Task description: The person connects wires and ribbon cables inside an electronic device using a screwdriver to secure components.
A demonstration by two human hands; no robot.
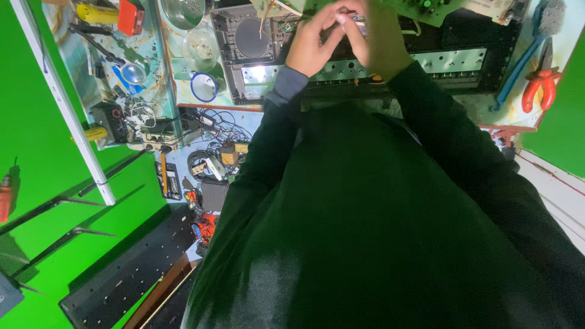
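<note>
Though blurred, left hand & right hand touch, grip unclear.

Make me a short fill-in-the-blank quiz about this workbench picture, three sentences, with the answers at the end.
1. The pliers lying at the right edge of the bench have ____ handles.
2. The left hand and the right hand meet at the fingertips above an opened ____ chassis.
3. Both arms wear ____ sleeves.

Missing words: red; black; dark
</note>
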